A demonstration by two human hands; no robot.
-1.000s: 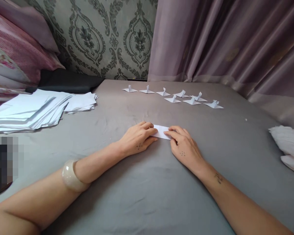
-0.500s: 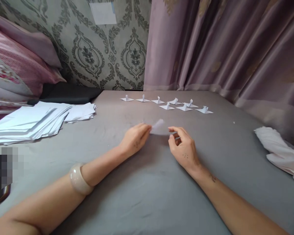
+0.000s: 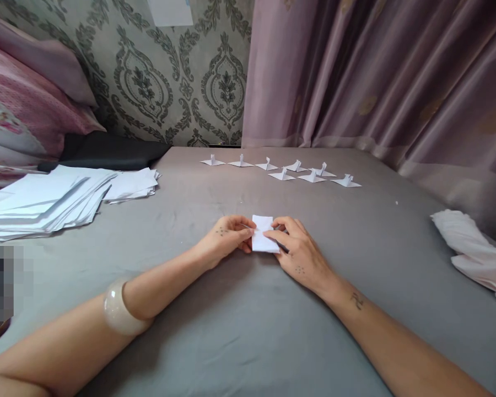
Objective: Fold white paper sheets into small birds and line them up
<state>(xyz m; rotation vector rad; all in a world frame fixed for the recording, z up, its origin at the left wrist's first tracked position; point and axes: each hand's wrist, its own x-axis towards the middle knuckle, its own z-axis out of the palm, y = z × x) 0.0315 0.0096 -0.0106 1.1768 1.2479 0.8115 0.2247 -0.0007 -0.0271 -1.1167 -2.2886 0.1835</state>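
A small folded white paper [image 3: 263,234] lies on the grey sheet [image 3: 248,331] between my two hands. My left hand [image 3: 227,238] pinches its left edge with the fingertips. On its right side my right hand [image 3: 297,251] presses down, the index finger laid across the paper. Both forearms rest on the sheet, and a pale bangle [image 3: 118,309] sits on my left wrist. Farther back, several finished white folded paper figures [image 3: 281,170] stand in two loose rows.
A spread stack of white paper sheets [image 3: 62,193] lies at the left, with pink pillows [image 3: 28,105] and a black cushion [image 3: 111,151] behind it. White cloth [image 3: 475,248] lies at the right edge. Purple curtains [image 3: 376,77] hang behind.
The paper lay flat and long under both hands, was lifted and turned in the air, and now sits back on the sheet, narrower and upright, held by both hands.
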